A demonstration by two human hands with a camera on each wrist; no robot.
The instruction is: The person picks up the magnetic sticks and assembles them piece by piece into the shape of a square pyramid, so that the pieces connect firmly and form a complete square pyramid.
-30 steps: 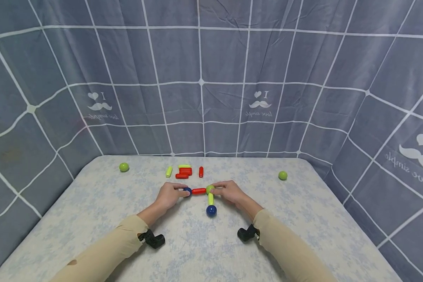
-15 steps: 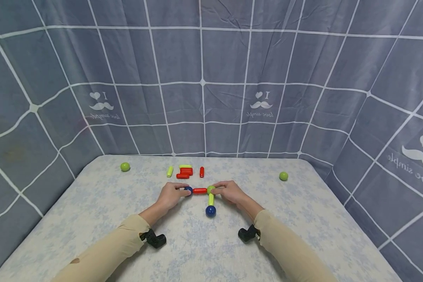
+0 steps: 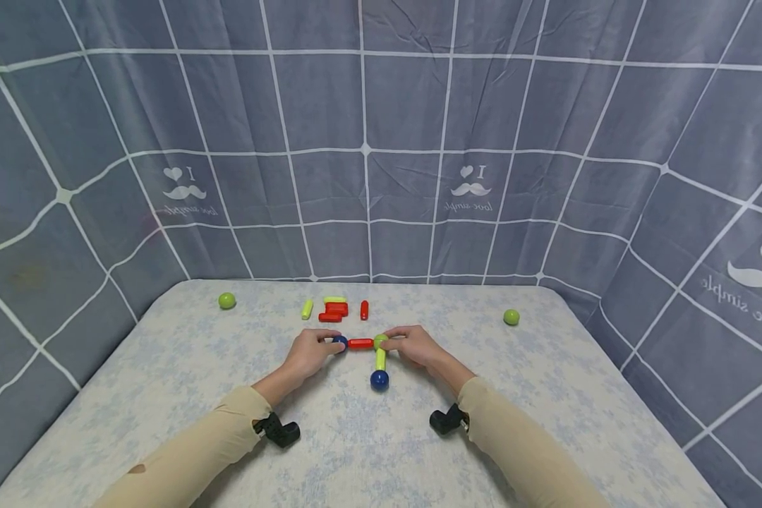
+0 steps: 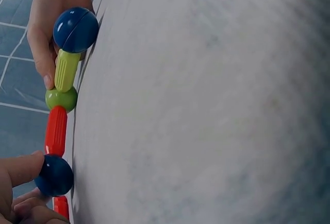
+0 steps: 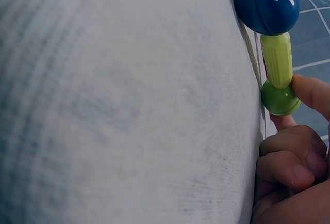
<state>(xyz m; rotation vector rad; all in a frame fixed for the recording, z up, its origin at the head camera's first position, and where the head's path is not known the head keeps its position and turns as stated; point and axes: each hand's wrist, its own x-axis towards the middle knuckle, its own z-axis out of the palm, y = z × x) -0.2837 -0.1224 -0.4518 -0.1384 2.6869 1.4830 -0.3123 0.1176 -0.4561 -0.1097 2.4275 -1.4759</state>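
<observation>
On the table, an L-shaped chain of ball-and-rod toy pieces lies between my hands. My left hand pinches the dark blue ball at the chain's left end. A red rod runs from that ball to a green ball at the corner. That green ball is pinched between the thumb and fingers of my right hand; its other fingers are curled in the right wrist view. From the corner, a yellow-green rod points toward me and ends in a second blue ball.
Behind the chain lie several loose red rods and yellow-green rods. One loose green ball rests at the far left, another green ball at the far right. A grey checked curtain surrounds the table's back and sides.
Both hands keep the same hold on the two balls, and the chain keeps its shape. The whole scene has shifted very slightly right in the head view.
</observation>
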